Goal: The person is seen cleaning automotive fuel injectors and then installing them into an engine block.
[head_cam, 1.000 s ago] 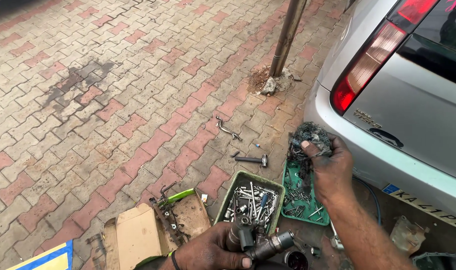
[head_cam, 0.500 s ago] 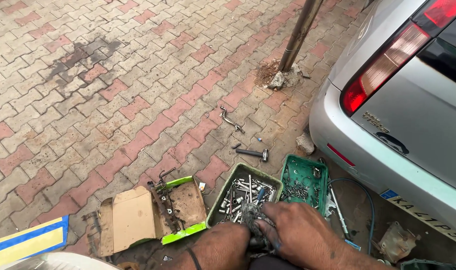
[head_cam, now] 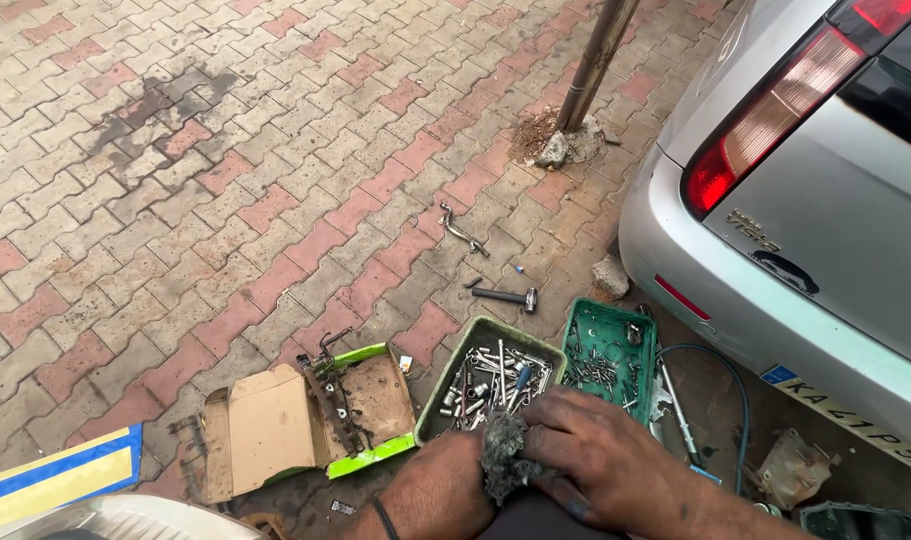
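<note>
My right hand [head_cam: 601,460] lies at the bottom centre, fingers curled around a dirty grey rag [head_cam: 503,456]. My left hand [head_cam: 438,490], with a dark band on the wrist, sits just left of it, touching the rag and a dark object below that is mostly hidden. Directly beyond the hands stands a dark green tray [head_cam: 441,391] filled with sockets and metal tools. To its right is a brighter green tray [head_cam: 580,325] holding several small bolts and parts.
An opened cardboard box with a lime-green edge [head_cam: 276,425] lies left on the brick paving. A hammer [head_cam: 506,296] and a bent metal piece [head_cam: 462,230] lie farther out. A silver car's rear [head_cam: 826,230] fills the right. A pole [head_cam: 596,65] stands beyond, with a blue hose [head_cam: 726,385] by the car.
My right hand came down from beside the car, where it held the rag up, and joined my left hand at the bottom. The view shifted slightly toward the car.
</note>
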